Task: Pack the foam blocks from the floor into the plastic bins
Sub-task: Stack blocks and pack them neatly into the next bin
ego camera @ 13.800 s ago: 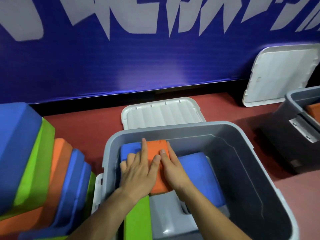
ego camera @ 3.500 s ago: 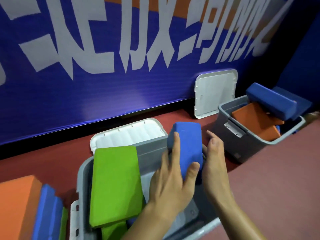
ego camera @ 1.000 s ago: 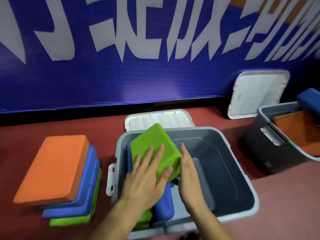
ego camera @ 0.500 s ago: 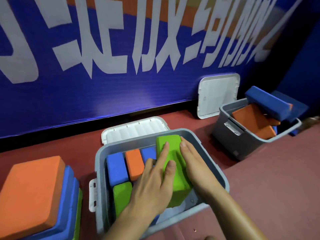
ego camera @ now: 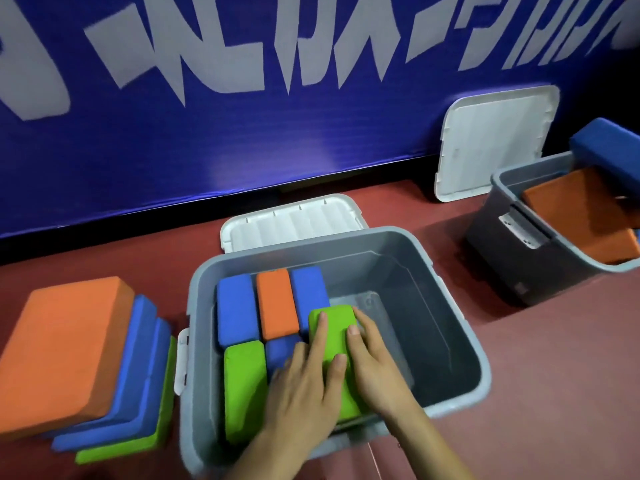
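Green foam block pressed into its slot in the near bin

Closest to the camera, the left hand (ego camera: 304,386) and right hand (ego camera: 375,368) lie flat with straight fingers on the green block (ego camera: 334,329), gripping nothing. Half a second ago the block stood tilted between the palms; now it has sunk low beside the small blue block (ego camera: 280,351) and the other green one (ego camera: 244,386). Behind them sit a blue (ego camera: 235,310), an orange (ego camera: 277,306) and another blue block (ego camera: 310,292). That makes six on the left side of the grey bin (ego camera: 479,362), whose right half looks free (room for another set, I judge). To the left, a stack of blocks (ego camera: 59,344) waits on the floor. Farther back are a white lid (ego camera: 291,220), a second bin (ego camera: 519,265) already holding blocks, and another lid (ego camera: 495,140) propped against the wall.
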`<action>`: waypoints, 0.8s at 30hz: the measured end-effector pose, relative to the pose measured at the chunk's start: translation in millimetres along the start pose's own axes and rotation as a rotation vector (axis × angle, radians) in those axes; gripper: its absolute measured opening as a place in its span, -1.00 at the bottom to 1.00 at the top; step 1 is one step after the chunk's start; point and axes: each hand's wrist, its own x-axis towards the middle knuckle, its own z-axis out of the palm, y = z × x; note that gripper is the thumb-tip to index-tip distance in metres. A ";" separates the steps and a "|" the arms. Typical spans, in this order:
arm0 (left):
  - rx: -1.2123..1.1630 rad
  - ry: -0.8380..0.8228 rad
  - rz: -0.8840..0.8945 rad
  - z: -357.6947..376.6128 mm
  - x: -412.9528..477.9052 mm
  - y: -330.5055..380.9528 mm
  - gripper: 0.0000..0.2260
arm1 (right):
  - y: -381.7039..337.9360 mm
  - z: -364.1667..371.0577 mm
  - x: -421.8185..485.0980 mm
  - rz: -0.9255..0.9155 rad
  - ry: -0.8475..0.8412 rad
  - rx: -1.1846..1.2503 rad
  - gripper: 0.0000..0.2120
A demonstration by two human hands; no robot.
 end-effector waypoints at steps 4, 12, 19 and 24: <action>0.093 0.044 -0.059 19.0 10.6 -7.7 -0.32 | 12.3 5.6 15.6 -0.014 -0.035 -0.047 -0.64; 0.186 -0.035 -0.155 51.1 11.2 -37.0 -0.42 | 58.4 26.5 41.0 -0.025 -0.131 -0.173 -0.44; 0.163 -0.054 -0.122 58.0 13.7 -49.5 -0.45 | 41.5 24.4 41.1 0.011 -0.148 -0.253 -0.52; 0.186 0.007 -0.198 60.4 41.1 -60.8 -0.44 | 36.4 30.5 50.7 -0.063 -0.063 -0.420 -0.47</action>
